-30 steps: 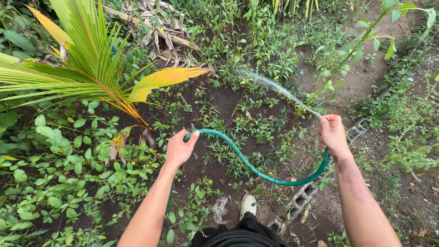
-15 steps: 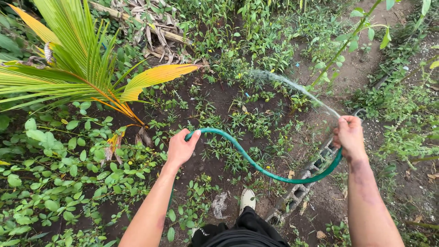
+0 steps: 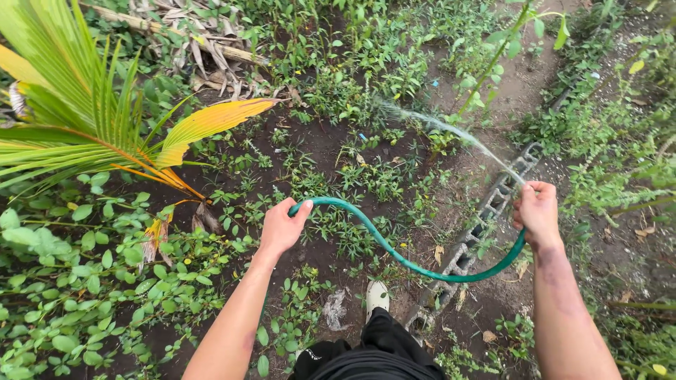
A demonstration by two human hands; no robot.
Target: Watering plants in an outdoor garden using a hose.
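Note:
A green garden hose (image 3: 394, 250) sags in a curve between my two hands. My left hand (image 3: 280, 227) grips it at mid-frame, arm stretched forward. My right hand (image 3: 538, 210) is closed around the hose's end at the right. From that hand a thin water jet (image 3: 451, 132) arcs up and left onto low green plants (image 3: 373, 105) growing in dark soil.
A young palm (image 3: 105, 134) with yellowing fronds fills the upper left. A row of grey hollow concrete blocks (image 3: 486, 218) runs diagonally under the hose. My white shoe (image 3: 377, 295) stands on the soil at bottom centre. Leafy ground cover (image 3: 77, 281) spreads at lower left; dry fronds lie at top.
My right hand with the hose end has shifted right and slightly down. The water jet has swung with it, and the view has tilted so the block row shows more.

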